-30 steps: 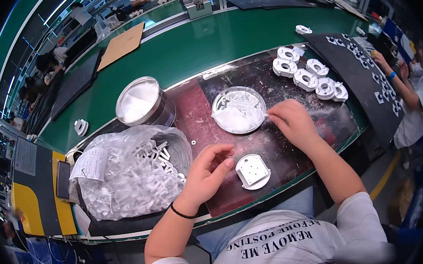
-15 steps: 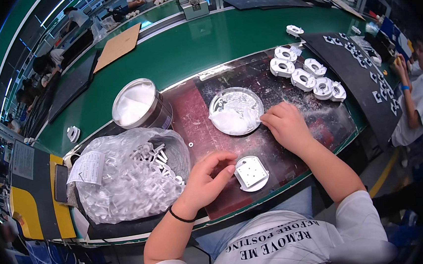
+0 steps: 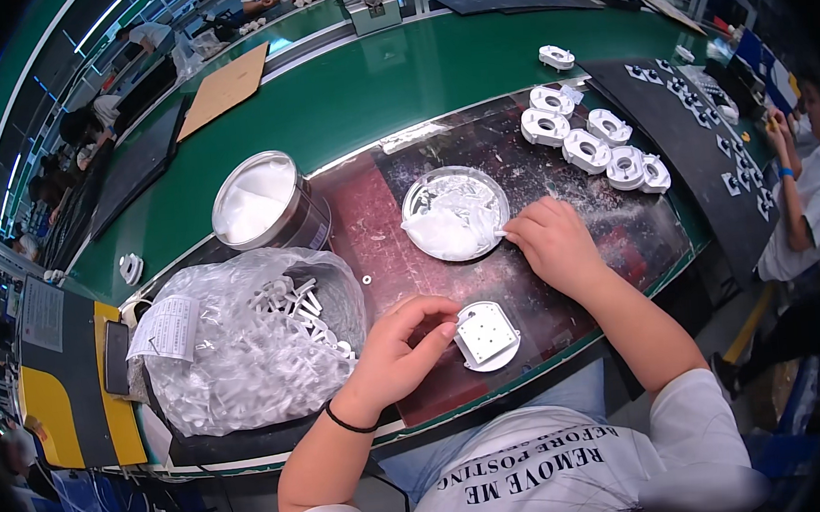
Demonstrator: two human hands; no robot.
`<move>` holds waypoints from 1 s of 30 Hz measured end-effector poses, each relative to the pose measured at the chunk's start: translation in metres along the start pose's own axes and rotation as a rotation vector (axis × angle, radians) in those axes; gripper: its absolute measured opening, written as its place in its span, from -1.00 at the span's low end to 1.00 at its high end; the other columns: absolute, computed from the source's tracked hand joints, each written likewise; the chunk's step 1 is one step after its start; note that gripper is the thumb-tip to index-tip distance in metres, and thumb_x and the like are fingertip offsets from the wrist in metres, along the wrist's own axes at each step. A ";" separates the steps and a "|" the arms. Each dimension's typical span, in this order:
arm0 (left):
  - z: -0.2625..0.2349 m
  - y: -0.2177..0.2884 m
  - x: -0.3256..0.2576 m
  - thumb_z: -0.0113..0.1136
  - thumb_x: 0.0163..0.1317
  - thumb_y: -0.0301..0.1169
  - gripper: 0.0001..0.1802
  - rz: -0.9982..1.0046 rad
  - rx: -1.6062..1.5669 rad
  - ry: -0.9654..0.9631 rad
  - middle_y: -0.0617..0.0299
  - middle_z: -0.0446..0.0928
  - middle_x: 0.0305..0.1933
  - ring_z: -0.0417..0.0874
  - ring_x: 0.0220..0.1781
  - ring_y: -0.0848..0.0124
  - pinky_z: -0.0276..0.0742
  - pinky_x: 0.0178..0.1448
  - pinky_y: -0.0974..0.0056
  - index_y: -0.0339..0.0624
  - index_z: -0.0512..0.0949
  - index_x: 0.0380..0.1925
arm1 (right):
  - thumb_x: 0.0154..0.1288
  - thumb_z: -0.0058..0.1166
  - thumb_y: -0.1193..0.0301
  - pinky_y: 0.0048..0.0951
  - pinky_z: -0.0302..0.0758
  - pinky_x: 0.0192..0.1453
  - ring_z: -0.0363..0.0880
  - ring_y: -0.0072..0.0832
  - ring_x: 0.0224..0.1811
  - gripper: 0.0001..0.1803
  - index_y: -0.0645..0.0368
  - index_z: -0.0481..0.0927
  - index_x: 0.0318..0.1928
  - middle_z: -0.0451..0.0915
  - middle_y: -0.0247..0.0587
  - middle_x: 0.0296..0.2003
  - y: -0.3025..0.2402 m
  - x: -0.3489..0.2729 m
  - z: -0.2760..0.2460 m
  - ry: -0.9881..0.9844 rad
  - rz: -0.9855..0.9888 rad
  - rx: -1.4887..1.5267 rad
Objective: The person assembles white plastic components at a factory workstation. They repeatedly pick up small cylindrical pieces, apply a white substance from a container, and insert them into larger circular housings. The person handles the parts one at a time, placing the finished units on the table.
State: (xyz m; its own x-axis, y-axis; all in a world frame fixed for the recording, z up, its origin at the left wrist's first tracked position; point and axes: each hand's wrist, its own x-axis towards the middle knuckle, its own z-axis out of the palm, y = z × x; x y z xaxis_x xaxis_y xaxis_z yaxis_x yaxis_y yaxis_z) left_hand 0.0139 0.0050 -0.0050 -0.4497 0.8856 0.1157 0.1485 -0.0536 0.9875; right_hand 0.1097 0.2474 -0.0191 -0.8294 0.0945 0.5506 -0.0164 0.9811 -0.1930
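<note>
My right hand [image 3: 554,245] is closed in a pinch at the right rim of a round metal dish [image 3: 426,247]. A small white plastic piece [image 3: 501,233] sticks out from its fingertips; its full shape is hidden. White greasy-looking paste and a crumpled clear film [image 3: 451,229] lie in the dish. My left hand [image 3: 400,348] rests on the mat with thumb and forefinger apart. Their tips are at the left edge of a white plastic housing [image 3: 487,337], which lies flat with a square plate and several small holes facing up.
A clear bag [image 3: 236,366] of white plastic pins lies at left, behind it a metal can [image 3: 306,221]. A small white ring [image 3: 367,280] is on the mat. Several white round housings [image 3: 587,151] stand at right, beside a black board [image 3: 679,129] with small parts. A co-worker [image 3: 808,167] sits at right.
The single white housings on the green surface, one at far right and one at left, have shifted left. My right fingertips show more of the small white piece. My left hand has barely moved.
</note>
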 end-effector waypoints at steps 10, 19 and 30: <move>0.000 0.001 0.000 0.09 0.27 -0.50 -0.76 -0.046 -0.050 -0.008 0.20 0.47 -0.13 0.56 -0.14 0.51 0.50 -0.07 0.42 -0.32 0.49 -0.08 | 0.14 0.15 0.44 -0.27 0.43 -0.08 0.50 -0.19 -0.22 -0.86 0.20 0.61 -0.28 0.58 -0.16 -0.34 0.010 -0.008 0.001 -0.051 0.132 0.187; -0.004 -0.002 -0.002 0.29 0.08 -0.36 -0.47 -0.017 0.169 -0.005 0.11 0.45 -0.03 0.49 0.03 0.32 0.40 0.12 0.26 -0.28 0.38 0.06 | 0.23 0.11 0.51 -0.56 0.47 -0.14 0.58 -0.61 -0.27 -0.84 0.29 0.57 -0.19 0.63 -0.29 -0.30 -0.011 -0.005 -0.020 -0.232 0.664 0.836; 0.008 -0.001 0.002 0.49 -0.29 0.00 -0.06 0.150 0.757 -0.091 0.00 0.38 0.05 0.36 0.12 0.03 0.22 0.22 0.07 -0.25 0.34 0.09 | 0.15 0.19 0.41 -0.54 0.42 -0.24 0.52 -0.58 -0.32 -0.77 0.21 0.62 -0.17 0.56 -0.26 -0.35 -0.049 -0.013 -0.011 -0.368 0.376 1.024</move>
State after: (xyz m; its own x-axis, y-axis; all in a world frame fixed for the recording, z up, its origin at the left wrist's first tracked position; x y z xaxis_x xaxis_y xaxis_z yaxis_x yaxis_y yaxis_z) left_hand 0.0198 0.0109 -0.0071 -0.3083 0.9298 0.2008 0.7778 0.1248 0.6160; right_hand 0.1271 0.1997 -0.0082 -0.9880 0.1314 0.0810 -0.0402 0.2878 -0.9569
